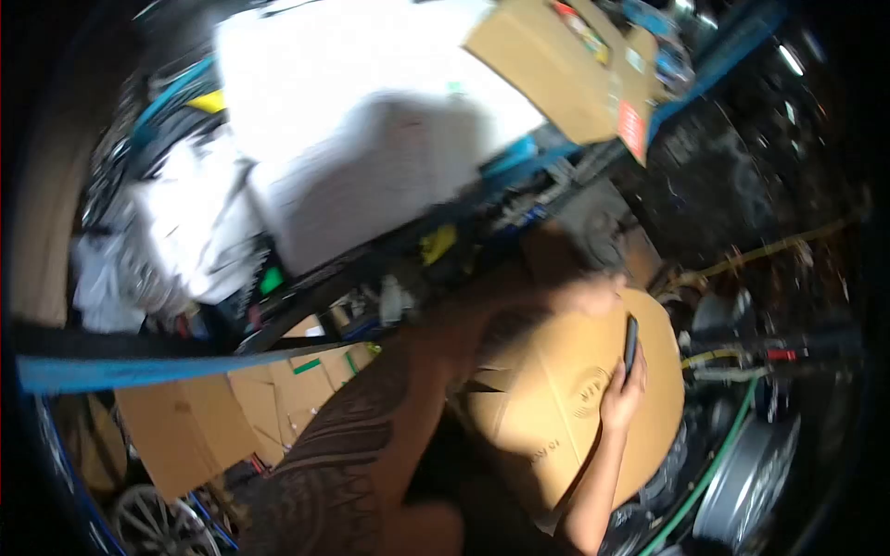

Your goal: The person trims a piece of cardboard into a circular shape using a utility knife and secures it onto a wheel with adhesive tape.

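A large tan cardboard piece (547, 398) with a rounded outline and dark print lies in front of me, lower right of centre. My right hand (626, 394) rests against it, fingers wrapped round a slim black object (631, 343) seen edge-on; its kind is unclear. My tattooed left arm reaches across from the lower left. At its end, my left hand (593, 295) is at the upper edge of the cardboard, smeared by motion and partly in shadow, so its fingers cannot be read.
A white-topped surface (334, 83) stands above, with an open cardboard box (547, 65) on its right. White plastic bags (199, 218) hang at left. More cardboard (185, 431) and a spoked wheel (162, 524) are lower left. A metal wheel rim (746, 482) and a green hose (709, 473) lie right.
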Motion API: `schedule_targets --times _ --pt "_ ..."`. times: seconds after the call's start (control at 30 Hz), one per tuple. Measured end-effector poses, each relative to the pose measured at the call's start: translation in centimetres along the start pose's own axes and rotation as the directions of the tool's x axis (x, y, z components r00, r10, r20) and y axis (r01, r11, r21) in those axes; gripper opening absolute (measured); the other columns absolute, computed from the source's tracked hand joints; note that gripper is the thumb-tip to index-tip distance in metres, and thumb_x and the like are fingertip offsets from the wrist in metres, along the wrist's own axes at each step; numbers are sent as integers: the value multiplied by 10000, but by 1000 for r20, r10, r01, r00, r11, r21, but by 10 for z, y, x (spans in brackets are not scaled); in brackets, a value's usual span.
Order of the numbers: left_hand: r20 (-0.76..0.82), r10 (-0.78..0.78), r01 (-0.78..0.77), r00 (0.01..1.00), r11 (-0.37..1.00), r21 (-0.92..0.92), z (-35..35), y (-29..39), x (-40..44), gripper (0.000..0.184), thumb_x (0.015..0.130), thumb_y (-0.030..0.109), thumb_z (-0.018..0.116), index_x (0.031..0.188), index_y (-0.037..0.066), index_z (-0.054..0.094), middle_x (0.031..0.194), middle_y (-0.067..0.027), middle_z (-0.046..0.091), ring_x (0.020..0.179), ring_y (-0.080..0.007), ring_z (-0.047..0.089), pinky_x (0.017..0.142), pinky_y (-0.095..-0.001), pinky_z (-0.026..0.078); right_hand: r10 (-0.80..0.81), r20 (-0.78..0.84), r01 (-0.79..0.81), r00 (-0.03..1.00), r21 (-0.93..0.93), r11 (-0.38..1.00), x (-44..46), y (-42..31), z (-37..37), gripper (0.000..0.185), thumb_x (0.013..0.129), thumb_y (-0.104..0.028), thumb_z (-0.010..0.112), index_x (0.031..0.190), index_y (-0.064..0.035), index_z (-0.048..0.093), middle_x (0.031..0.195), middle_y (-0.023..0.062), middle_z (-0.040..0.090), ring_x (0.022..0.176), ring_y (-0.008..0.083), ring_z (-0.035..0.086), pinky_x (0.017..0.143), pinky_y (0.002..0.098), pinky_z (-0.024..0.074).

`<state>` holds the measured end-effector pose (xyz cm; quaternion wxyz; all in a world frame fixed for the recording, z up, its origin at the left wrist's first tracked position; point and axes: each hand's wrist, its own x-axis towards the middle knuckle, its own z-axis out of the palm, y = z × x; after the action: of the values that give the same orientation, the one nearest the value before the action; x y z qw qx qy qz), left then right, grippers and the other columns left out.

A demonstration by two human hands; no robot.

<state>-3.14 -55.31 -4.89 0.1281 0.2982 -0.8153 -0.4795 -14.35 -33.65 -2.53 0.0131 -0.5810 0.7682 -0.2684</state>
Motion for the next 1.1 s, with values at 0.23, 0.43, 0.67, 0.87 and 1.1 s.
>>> schedule_targets --times 0.23,0.43,0.67,0.87,1.1 --pt "159 148 -87 976 936 -341 8 -29 -9 530 1084 352 481 1500 36 390 1561 -220 448 1463 -343 409 1174 -474 370 33 3 -33 999 -8 999 -50 -24 -6 460 1035 -152 550 1463 14 530 1465 260 558 1408 433 474 1182 491 357" --pt "-138 116 -170 984 347 -922 31 -157 -160 436 1076 394 533 1299 48 676 1312 -79 678 1258 -186 591 1089 -374 452 -17 -34 20 999 81 997 -54 -14 -6 446 993 -118 584 1419 15 577 1429 217 609 1391 418 501 1173 483 373" --pt "55 -858 628 511 329 -705 17 -144 -525 380 968 267 623 1258 28 684 1176 -121 706 1052 -212 685 923 -381 573 -47 -71 57 996 149 987 -72 -2 -5 483 950 -82 606 1427 -12 579 1472 211 574 1407 406 479 1199 485 333" --pt "-953 -302 699 -24 676 -232 -117 -75 -620 314 987 331 587 1014 44 713 928 -127 758 869 -244 734 770 -397 553 -113 -51 120 992 192 974 -92 -7 -5 503 930 -73 611 1429 -20 580 1478 234 559 1418 414 465 1201 496 328" --pt "-790 -460 -212 406 794 -570 -214 -105 -565 559 921 89 675 1444 -45 530 1207 -108 718 1137 -181 655 1031 -310 483 -192 10 184 981 238 954 -97 -2 -18 517 912 -38 619 1425 5 568 1471 248 558 1418 423 464 1200 501 333"
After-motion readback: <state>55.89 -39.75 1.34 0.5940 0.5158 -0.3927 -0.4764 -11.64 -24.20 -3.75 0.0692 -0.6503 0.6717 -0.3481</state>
